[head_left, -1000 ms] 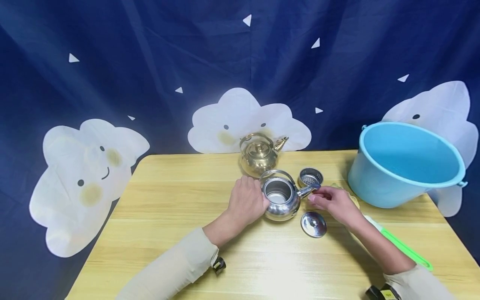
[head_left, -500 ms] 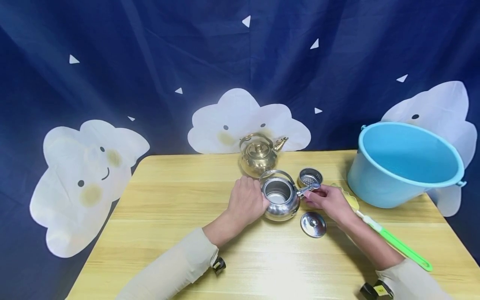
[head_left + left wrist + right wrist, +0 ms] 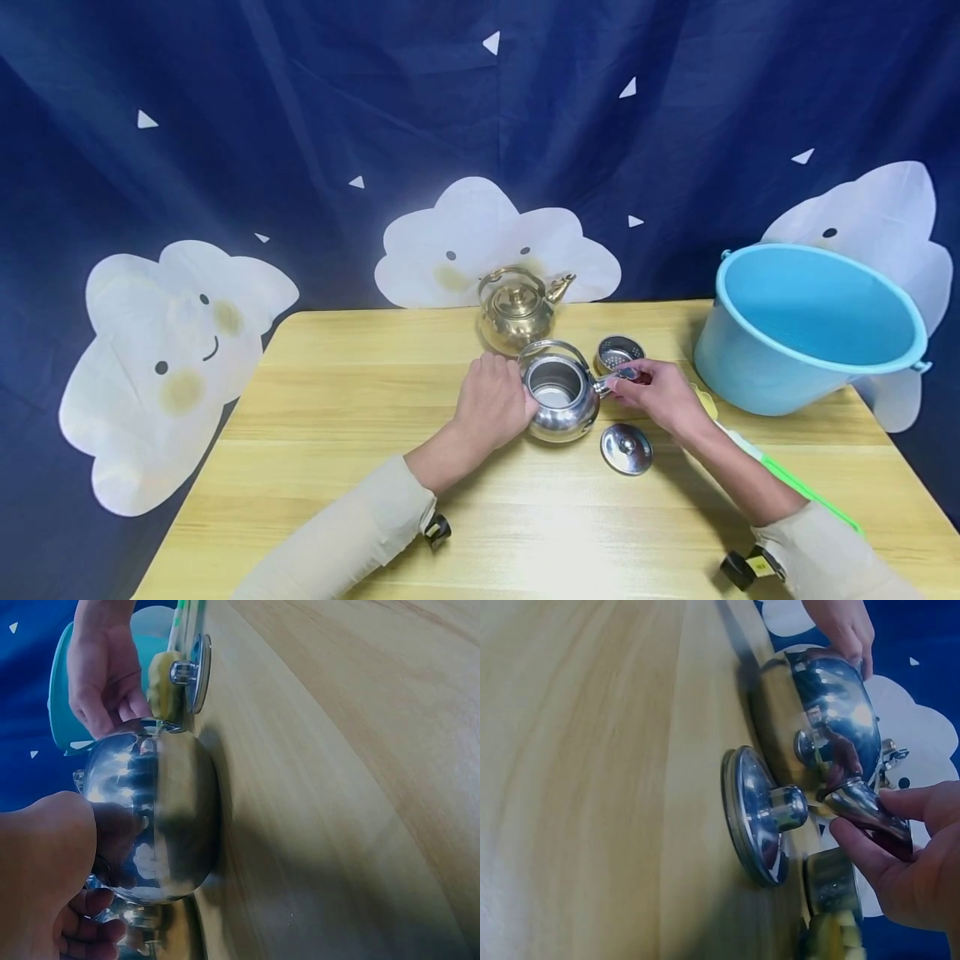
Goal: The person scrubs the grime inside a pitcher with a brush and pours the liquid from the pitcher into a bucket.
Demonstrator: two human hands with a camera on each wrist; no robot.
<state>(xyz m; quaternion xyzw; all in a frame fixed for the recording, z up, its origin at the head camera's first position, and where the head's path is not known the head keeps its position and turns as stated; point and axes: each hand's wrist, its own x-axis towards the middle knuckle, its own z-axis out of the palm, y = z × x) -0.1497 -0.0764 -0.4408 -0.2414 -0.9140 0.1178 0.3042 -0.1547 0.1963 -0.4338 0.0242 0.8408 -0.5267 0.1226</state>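
Observation:
A small steel teapot (image 3: 562, 423) stands upright and lidless on the table, its arched handle raised. My left hand (image 3: 491, 402) grips its left side near the rim, thumb against the body. On the other side, my right hand (image 3: 663, 400) pinches the spout (image 3: 855, 804) between thumb and fingers, covering part of it in the head view. The teapot's round lid (image 3: 627, 449) lies knob up in front of the spout. Just behind the spout sits a perforated steel strainer basket (image 3: 619, 346). A gold-coloured teapot (image 3: 517, 308), lid on, stands behind the steel one.
A large light-blue bucket (image 3: 795, 392) stands at the back right of the wooden table (image 3: 337, 400). Between it and my right forearm lies a brush with a yellow head (image 3: 706, 402) and a green handle (image 3: 776, 468), partly hidden. A blue cloud-print curtain hangs behind.
My right hand has shifted its hold along the spout, its fingers now covering the tip. The left hand, teapot, lid and strainer stay where they were.

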